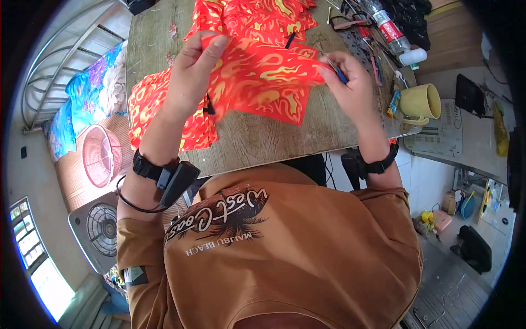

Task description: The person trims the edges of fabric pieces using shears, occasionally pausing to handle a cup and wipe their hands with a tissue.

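My left hand [198,61] is closed on the upper left edge of a red patterned cloth [257,70] with yellow flame-like shapes. The cloth is stretched above the table between both hands, and its lower left part is smeared by motion. At its right end my right hand [350,82] pinches the edge. That same hand also holds a small tool with a blue handle [341,74] and a thin metal tip; its exact kind is hard to make out. Beneath lie more red patterned pieces [143,112] on the left, and a heap of them [252,19] at the far side.
The worn wooden table [257,140] carries a plastic bottle [390,27], pink-framed glasses [350,23] and several small tools at the far right. A yellow mug [421,102] stands by the right edge. Left of the table are a pink basket [101,153] and a fan [102,225].
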Available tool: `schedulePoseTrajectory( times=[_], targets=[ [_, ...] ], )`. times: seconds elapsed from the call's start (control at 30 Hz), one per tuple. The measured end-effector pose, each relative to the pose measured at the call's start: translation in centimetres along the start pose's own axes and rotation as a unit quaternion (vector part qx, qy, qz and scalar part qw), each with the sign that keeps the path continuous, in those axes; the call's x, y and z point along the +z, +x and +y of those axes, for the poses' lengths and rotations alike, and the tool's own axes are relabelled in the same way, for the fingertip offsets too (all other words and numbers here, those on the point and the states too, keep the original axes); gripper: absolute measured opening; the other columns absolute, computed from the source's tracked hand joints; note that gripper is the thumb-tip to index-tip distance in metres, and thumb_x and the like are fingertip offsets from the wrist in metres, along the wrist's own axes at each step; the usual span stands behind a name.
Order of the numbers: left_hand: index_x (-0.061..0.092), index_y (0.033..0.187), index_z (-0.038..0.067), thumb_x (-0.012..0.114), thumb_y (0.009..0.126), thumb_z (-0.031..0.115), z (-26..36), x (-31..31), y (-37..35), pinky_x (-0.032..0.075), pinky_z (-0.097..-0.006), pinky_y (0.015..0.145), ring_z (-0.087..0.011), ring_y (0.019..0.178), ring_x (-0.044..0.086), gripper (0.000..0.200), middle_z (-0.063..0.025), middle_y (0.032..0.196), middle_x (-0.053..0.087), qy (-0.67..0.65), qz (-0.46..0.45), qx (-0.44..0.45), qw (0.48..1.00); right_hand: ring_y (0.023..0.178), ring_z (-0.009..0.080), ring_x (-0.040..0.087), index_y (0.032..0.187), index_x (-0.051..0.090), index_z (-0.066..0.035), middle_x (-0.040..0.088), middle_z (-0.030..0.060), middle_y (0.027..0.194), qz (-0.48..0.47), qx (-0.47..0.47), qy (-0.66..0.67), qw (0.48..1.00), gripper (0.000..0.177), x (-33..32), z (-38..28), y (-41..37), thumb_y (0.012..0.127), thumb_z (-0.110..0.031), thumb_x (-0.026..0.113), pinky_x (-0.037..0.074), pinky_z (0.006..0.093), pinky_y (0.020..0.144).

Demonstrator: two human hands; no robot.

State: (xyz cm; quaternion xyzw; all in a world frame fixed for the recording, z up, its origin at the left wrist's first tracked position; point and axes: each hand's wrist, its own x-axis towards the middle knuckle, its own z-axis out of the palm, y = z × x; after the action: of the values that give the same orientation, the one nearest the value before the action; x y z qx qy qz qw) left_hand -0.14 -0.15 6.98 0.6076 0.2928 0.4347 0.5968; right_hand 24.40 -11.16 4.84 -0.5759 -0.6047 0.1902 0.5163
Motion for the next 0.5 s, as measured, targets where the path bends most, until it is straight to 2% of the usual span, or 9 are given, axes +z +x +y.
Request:
schedulePoseTrajectory(
  times=[0.1,0.17,0.2,0.27,0.33,0.37,0.43,0.47,0.5],
  targets=[
    [0.058,0.097,0.006,0.054,0.092,0.022,-0.7,-0.8,-0.5,0.042,-0.017,0.064,-0.0025,0.072,0.053,0.018,0.0025,0.084,0.059,-0.017,0.004,-0.063,0.998,0.069,0.0047,0.055,0.098,0.056,-0.002,0.061,0.0016,0.089,-0.085,-0.038,0.046,0.995,0.015,-1.5,-2.0,-1.0,0.084,-0.002,0.059,0.044,0.0181,0.06],
    [0.058,0.098,0.006,0.053,0.092,0.027,-1.1,-1.1,-0.9,0.041,-0.0174,0.062,-0.0027,0.07,0.052,0.022,0.0022,0.085,0.059,-0.072,-0.013,-0.127,0.989,0.068,0.0043,0.055,0.098,0.056,-0.002,0.061,0.0014,0.089,-0.105,-0.04,0.078,0.991,0.015,-1.7,-3.0,-1.4,0.084,-0.003,0.059,0.043,0.0179,0.059],
    [0.058,0.098,0.006,0.053,0.092,0.027,-0.9,-0.9,-1.0,0.041,-0.0174,0.062,-0.0027,0.07,0.052,0.022,0.0022,0.085,0.059,-0.072,-0.012,-0.13,0.989,0.068,0.0038,0.054,0.099,0.057,-0.002,0.061,0.0013,0.089,-0.121,-0.043,0.11,0.986,0.015,-1.8,-3.4,-1.6,0.084,-0.005,0.06,0.043,0.0178,0.058],
    [0.058,0.099,0.006,0.054,0.092,0.028,-0.2,-0.1,-0.8,0.042,-0.0183,0.062,-0.003,0.071,0.053,0.023,0.001,0.084,0.06,-0.071,-0.006,-0.199,0.977,0.067,0.0034,0.054,0.099,0.057,-0.002,0.061,0.0012,0.089,-0.138,-0.047,0.142,0.979,0.015,-1.5,-3.5,-1.7,0.085,-0.006,0.06,0.043,0.0176,0.058],
    [0.059,0.099,0.006,0.054,0.091,0.028,-0.3,-0.2,-0.7,0.043,-0.0188,0.062,-0.0031,0.071,0.054,0.024,0.0004,0.084,0.061,-0.07,-0.003,-0.235,0.97,0.067,0.0043,0.054,0.102,0.057,-0.002,0.061,0.0005,0.088,-0.101,0.027,0.091,0.99,0.018,-0.8,-3.3,-1.5,0.085,-0.008,0.06,0.043,0.0184,0.058],
    [0.058,0.099,0.005,0.056,0.09,0.028,-1.1,-0.6,-0.3,0.044,-0.0201,0.065,-0.0053,0.074,0.055,0.024,-0.0015,0.086,0.061,0.019,-0.005,-0.238,0.971,0.067,0.0047,0.054,0.103,0.057,-0.002,0.061,0.0001,0.088,-0.081,0.064,0.065,0.992,0.019,-0.5,-3.2,-1.3,0.085,-0.009,0.06,0.043,0.0188,0.058],
    [0.058,0.099,0.004,0.059,0.088,0.026,-2.8,-1.4,0.3,0.047,-0.0228,0.069,-0.0096,0.078,0.059,0.025,-0.0053,0.09,0.062,0.196,-0.009,-0.239,0.951,0.069,0.0054,0.055,0.105,0.057,-0.002,0.062,0.0004,0.088,-0.075,0.066,0.027,0.995,0.021,0.3,-1.0,-0.6,0.085,-0.01,0.06,0.044,0.0198,0.06],
    [0.058,0.099,0.004,0.059,0.088,0.026,-3.7,-1.5,0.3,0.047,-0.0228,0.069,-0.0096,0.078,0.059,0.025,-0.0053,0.09,0.062,0.195,-0.009,-0.241,0.951,0.07,0.0062,0.056,0.106,0.057,-0.002,0.062,0.0007,0.088,-0.068,0.068,-0.013,0.995,0.023,0.8,0.5,-0.3,0.085,-0.012,0.06,0.044,0.0209,0.062],
    [0.058,0.1,0.003,0.061,0.086,0.025,-4.2,-1.3,0.1,0.047,-0.0249,0.073,-0.0131,0.082,0.059,0.026,-0.0071,0.092,0.062,0.235,0.006,-0.154,0.96,0.072,0.0069,0.057,0.108,0.057,-0.002,0.062,0.001,0.088,-0.061,0.069,-0.053,0.994,0.025,1.0,0.9,-0.1,0.085,-0.013,0.06,0.045,0.0219,0.064]
  ],
)
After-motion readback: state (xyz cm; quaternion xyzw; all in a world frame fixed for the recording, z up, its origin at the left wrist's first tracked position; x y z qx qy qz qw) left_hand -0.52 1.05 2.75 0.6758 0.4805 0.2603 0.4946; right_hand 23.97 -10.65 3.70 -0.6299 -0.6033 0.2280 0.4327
